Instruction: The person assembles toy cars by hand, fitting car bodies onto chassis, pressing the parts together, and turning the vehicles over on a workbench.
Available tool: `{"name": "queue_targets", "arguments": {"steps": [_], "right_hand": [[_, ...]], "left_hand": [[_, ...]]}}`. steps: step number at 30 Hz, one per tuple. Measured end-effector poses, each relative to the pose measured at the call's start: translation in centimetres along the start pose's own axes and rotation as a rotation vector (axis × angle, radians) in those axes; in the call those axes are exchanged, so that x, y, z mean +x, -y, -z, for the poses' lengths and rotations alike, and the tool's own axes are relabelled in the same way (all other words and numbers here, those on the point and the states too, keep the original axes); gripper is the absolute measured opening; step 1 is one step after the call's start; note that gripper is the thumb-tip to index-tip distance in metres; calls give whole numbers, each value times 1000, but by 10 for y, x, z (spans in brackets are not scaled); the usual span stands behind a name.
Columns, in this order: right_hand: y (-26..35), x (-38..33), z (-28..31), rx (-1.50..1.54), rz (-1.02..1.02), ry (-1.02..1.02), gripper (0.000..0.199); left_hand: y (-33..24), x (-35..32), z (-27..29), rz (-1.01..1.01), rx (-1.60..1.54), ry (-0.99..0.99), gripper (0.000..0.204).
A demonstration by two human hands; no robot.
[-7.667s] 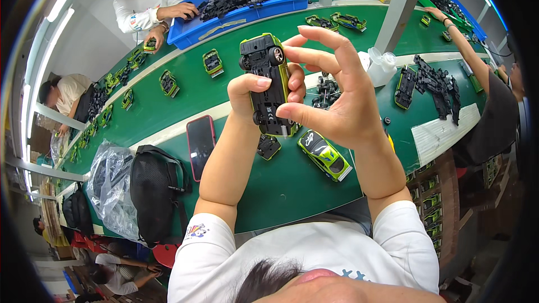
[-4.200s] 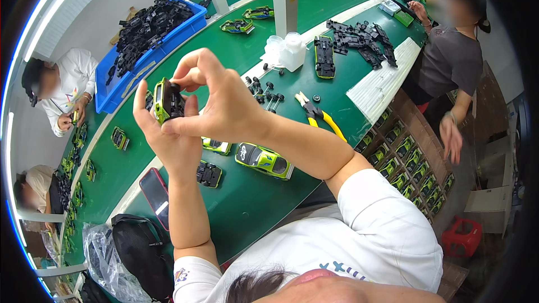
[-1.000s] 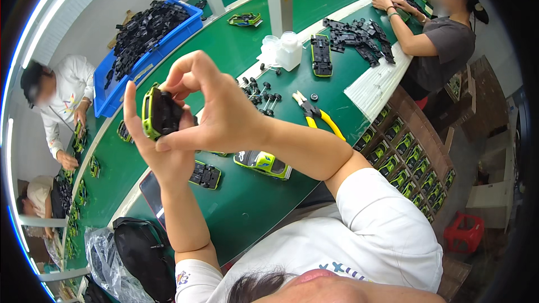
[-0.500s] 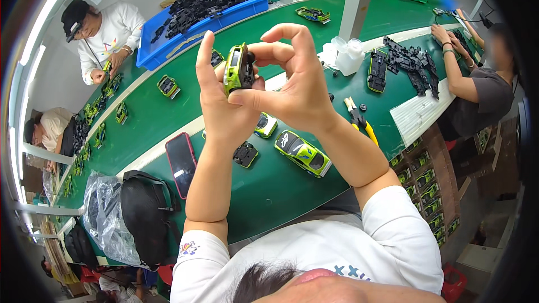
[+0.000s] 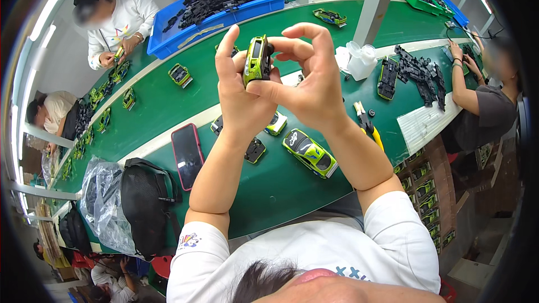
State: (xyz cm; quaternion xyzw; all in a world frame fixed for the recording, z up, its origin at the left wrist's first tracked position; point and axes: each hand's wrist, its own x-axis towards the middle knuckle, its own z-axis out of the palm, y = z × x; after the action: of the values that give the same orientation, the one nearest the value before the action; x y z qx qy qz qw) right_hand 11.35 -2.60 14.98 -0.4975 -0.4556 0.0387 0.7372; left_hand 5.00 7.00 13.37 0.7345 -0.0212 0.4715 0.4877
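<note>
A lime-green toy car [image 5: 257, 59] with dark windows and black wheels is raised above the bench between my hands, its side turned toward me. My left hand [image 5: 242, 101] grips it from the left, index finger pointing up beside it. The thumb of my right hand [image 5: 317, 92] presses its lower end, with the other fingers curled by the wheels. Parts of the left grip are hidden behind the car. Below my wrists lie a green toy car [image 5: 310, 153], a partly covered white-and-green one [image 5: 276, 123] and a black chassis [image 5: 255, 150].
Yellow-handled pliers [image 5: 368, 126], black chassis parts [image 5: 424, 76] and a white plastic bottle [image 5: 362, 62] lie to the right. A phone [image 5: 187, 156] and a black bag [image 5: 147, 207] are left. Beyond stands a blue crate [image 5: 219, 22] of black parts. Other people work around the bench.
The whole view has shifted slightly. My hands have moved a little up and right with the toy car, which is turned slightly and still held by both.
</note>
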Motion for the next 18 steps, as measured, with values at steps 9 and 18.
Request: {"name": "queue_targets", "arguments": {"steps": [9, 18], "right_hand": [[6, -4, 5, -298, 177, -8, 69], [8, -1, 4, -398, 273, -86, 66]], "left_hand": [[-2, -4, -1, 71, -174, 53, 73], [-3, 4, 10, -5, -64, 103, 68]]}}
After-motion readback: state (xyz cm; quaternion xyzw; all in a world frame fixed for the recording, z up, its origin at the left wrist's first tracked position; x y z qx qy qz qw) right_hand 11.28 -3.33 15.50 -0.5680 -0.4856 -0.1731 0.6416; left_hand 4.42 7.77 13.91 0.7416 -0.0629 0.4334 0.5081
